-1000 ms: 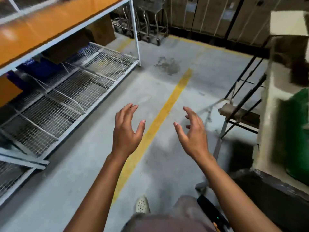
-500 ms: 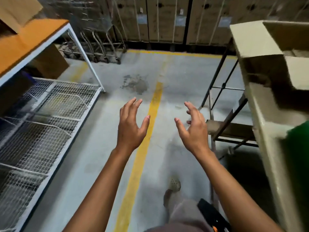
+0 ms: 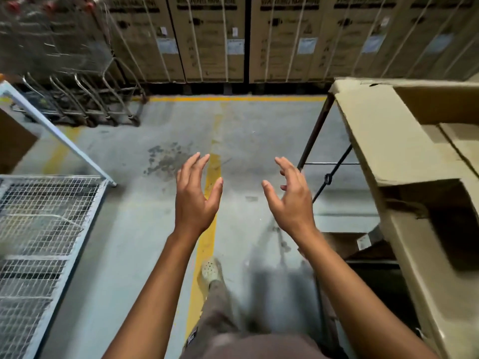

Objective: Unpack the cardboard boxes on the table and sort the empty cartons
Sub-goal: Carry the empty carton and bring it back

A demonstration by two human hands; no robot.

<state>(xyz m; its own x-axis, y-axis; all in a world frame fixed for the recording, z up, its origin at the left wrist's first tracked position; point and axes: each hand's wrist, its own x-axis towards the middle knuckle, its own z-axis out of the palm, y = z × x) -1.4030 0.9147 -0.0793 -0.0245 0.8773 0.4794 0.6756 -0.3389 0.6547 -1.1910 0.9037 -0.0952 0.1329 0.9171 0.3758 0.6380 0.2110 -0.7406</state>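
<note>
Grey concrete floor [image 3: 124, 229] with a worn yellow line [image 3: 207, 244] ran toward tall strapped cartons [image 3: 215, 40], and a white wire-mesh rack [image 3: 39, 216] stood at left. At right, apart from both hands, the matte brown cardboard box [image 3: 388, 141] sat over a black metal frame [image 3: 313, 133], its long axis running away from the viewer and its flaps open upward. The left hand [image 3: 195, 200] and right hand [image 3: 290, 203] hovered empty, fingers spread wide and slightly curved, palms facing each other.

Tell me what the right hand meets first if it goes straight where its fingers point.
Nothing near: the right hand points over bare floor, left of the table leg and open carton. Beyond stand strapped boxes; depth is unclear.
</note>
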